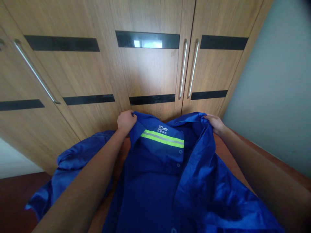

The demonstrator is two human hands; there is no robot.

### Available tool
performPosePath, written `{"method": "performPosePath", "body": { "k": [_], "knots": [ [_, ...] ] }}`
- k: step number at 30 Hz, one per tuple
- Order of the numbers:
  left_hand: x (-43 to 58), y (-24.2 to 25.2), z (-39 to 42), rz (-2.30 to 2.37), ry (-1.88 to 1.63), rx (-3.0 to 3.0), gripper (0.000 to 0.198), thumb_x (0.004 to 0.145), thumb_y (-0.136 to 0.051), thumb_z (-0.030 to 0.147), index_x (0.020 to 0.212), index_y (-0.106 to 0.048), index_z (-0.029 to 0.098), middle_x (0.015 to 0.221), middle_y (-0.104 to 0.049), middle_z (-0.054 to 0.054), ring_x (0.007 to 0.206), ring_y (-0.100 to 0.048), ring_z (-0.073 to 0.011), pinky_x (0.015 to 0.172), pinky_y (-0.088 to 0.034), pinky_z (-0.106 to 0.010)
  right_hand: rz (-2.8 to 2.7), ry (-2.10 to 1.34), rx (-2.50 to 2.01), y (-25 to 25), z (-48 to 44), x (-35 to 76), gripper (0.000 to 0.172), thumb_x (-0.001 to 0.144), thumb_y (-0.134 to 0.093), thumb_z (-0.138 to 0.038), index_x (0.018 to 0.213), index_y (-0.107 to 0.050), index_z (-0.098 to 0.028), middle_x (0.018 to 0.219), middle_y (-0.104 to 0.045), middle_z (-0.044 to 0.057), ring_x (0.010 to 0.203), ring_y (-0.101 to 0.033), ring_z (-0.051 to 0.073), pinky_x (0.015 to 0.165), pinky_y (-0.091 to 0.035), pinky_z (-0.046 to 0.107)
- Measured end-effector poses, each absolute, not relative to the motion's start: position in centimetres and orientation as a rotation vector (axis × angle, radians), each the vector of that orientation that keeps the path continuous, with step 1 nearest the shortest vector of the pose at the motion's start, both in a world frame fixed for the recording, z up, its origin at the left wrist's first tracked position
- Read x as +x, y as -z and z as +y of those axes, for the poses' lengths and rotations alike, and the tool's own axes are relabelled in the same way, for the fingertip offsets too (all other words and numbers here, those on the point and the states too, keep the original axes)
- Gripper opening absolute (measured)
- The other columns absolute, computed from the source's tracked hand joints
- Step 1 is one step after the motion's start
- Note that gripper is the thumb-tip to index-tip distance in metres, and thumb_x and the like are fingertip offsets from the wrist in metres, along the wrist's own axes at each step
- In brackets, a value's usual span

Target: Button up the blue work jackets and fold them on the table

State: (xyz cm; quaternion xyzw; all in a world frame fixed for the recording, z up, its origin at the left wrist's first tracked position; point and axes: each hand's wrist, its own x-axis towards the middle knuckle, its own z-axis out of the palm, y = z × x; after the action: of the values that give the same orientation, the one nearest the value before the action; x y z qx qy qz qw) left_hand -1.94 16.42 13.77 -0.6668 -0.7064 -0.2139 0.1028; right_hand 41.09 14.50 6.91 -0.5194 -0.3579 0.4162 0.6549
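A blue work jacket [150, 181] with a yellow-green and silver stripe, white print on the chest and buttons down its front is stretched between my hands. My left hand [127, 120] is closed on its upper left edge. At the upper right edge, my right hand [214, 123] pinches the cloth. The jacket's right front panel is folded open, and its lower part runs out of view at the bottom. Left of my left forearm lies another blue garment [80, 155], crumpled and partly hidden behind the arm.
Wooden wardrobe doors [150, 71] with black strips and long metal handles [183, 69] stand just beyond the jacket. A reddish-brown surface [224, 149] shows beneath the jacket. A grey wall [274, 97] rises on the right.
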Motion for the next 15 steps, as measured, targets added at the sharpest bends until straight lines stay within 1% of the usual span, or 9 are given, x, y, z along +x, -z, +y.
{"method": "performPosePath", "body": {
  "k": [3, 5, 7, 9, 10, 12, 13, 15],
  "knots": [
    [-5.1, -16.2, 16.0, -2.171, 0.488, -1.782, 0.037, 0.086, -0.044, 0.027, 0.113, -0.065, 0.012, 0.110, -0.066, -0.022, 0.103, -0.062, -0.0384, 0.082, -0.050, -0.050, -0.766, -0.788, -1.153, -8.2, 14.2, 43.1, 0.011, 0.069, -0.062, -0.013, 0.078, -0.068, -0.018, 0.058, -0.067, -0.003, 0.051, -0.062, 0.011, 0.052, -0.053, 0.019],
    [-6.7, -16.8, 15.6, -2.199, 0.282, -1.760, 0.034, 0.083, -0.048, 0.022, 0.108, -0.067, 0.008, 0.108, -0.066, -0.025, 0.102, -0.062, -0.0404, 0.079, -0.050, -0.051, -0.747, -0.677, -1.139, -8.7, 13.7, 44.3, 0.013, 0.069, -0.062, -0.013, 0.079, -0.068, -0.019, 0.059, -0.067, -0.005, 0.052, -0.060, 0.009, 0.053, -0.051, 0.017],
    [-7.5, -16.6, 15.3, -2.183, 0.100, -1.828, 0.031, 0.080, -0.049, 0.015, 0.103, -0.068, 0.006, 0.105, -0.066, -0.026, 0.102, -0.062, -0.0408, 0.079, -0.050, -0.050, -0.820, -0.644, -1.167, -8.8, 12.8, 45.1, 0.016, 0.069, -0.062, -0.014, 0.081, -0.070, -0.019, 0.063, -0.068, -0.005, 0.054, -0.061, 0.009, 0.055, -0.050, 0.017],
    [-7.3, -15.7, 15.1, -2.145, -0.015, -1.905, 0.029, 0.077, -0.051, 0.012, 0.100, -0.069, 0.006, 0.105, -0.066, -0.026, 0.103, -0.061, -0.0413, 0.081, -0.049, -0.052, -1.042, -0.755, -1.261, -8.7, 11.6, 45.5, 0.016, 0.067, -0.063, -0.016, 0.081, -0.071, -0.018, 0.064, -0.068, -0.003, 0.055, -0.061, 0.011, 0.053, -0.049, 0.019],
    [-6.9, -15.1, 15.0, -2.123, -0.025, -1.939, 0.029, 0.076, -0.052, 0.012, 0.099, -0.069, 0.007, 0.106, -0.066, -0.026, 0.105, -0.059, -0.0420, 0.083, -0.047, -0.054, -1.204, -0.860, -1.327, -8.5, 11.0, 45.3, 0.014, 0.066, -0.064, -0.017, 0.079, -0.071, -0.016, 0.061, -0.067, -0.002, 0.053, -0.060, 0.011, 0.050, -0.046, 0.019],
    [-5.2, -13.7, 15.0, -2.037, -0.032, -2.034, 0.030, 0.076, -0.054, 0.014, 0.103, -0.069, 0.011, 0.115, -0.063, -0.025, 0.114, -0.053, -0.0424, 0.091, -0.040, -0.059, -1.560, -1.097, -1.478, -8.0, 9.9, 44.5, 0.007, 0.066, -0.065, -0.016, 0.070, -0.070, -0.013, 0.054, -0.062, -0.002, 0.048, -0.055, 0.009, 0.045, -0.040, 0.017],
    [-4.1, -12.9, 15.0, -1.977, -0.024, -2.100, 0.032, 0.077, -0.055, 0.016, 0.106, -0.067, 0.013, 0.120, -0.061, -0.023, 0.119, -0.050, -0.0410, 0.096, -0.035, -0.059, -1.712, -1.194, -1.549, -7.7, 9.5, 43.8, 0.007, 0.068, -0.065, -0.016, 0.065, -0.069, -0.012, 0.050, -0.059, -0.003, 0.046, -0.052, 0.008, 0.044, -0.036, 0.017],
    [-1.6, -11.3, 15.2, -1.846, -0.004, -2.265, 0.033, 0.082, -0.054, 0.025, 0.113, -0.064, 0.021, 0.127, -0.058, -0.016, 0.124, -0.046, -0.0350, 0.103, -0.029, -0.055, -1.893, -1.312, -1.672, -6.9, 9.3, 42.0, 0.016, 0.071, -0.065, -0.020, 0.058, -0.068, -0.011, 0.046, -0.056, -0.002, 0.043, -0.049, 0.006, 0.044, -0.033, 0.017]
  ]
}}
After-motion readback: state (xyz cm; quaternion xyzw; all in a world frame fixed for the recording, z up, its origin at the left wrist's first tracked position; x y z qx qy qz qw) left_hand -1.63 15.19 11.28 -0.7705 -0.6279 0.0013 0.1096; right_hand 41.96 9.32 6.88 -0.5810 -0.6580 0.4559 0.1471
